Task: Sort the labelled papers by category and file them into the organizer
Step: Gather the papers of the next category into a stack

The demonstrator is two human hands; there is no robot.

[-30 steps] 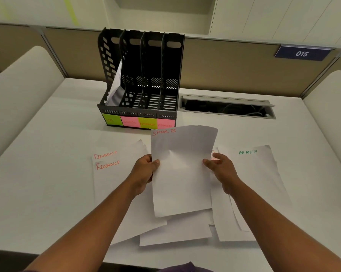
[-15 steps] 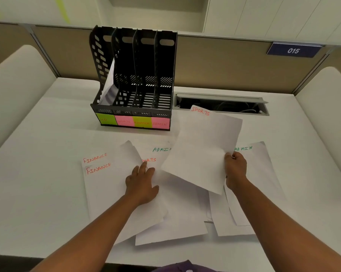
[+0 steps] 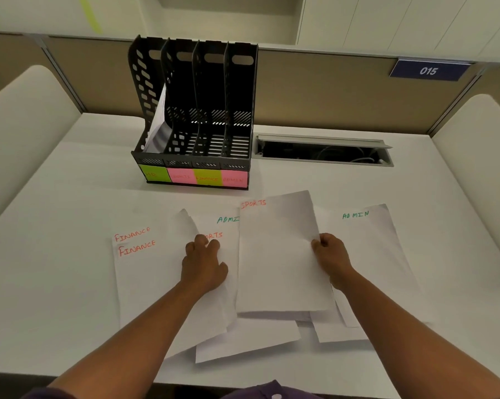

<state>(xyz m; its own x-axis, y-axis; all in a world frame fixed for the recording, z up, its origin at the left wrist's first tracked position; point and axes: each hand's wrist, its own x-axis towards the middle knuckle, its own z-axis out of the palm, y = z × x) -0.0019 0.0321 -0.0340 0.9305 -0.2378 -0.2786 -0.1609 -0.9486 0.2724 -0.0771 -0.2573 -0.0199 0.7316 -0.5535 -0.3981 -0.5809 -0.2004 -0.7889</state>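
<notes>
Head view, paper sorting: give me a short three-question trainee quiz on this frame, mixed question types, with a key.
1. True or false: the right hand pinches the white sheet headed SPORTS in red.
2. Multiple choice: which compartment of the black plastic four-slot organizer already holds paper? A leftmost, B second from left, C rightmost.
3. Fill in: the left hand rests on a sheet lying beside the two white sheets headed ____ in red.

Key: 1 true; 2 A; 3 FINANCE.
</notes>
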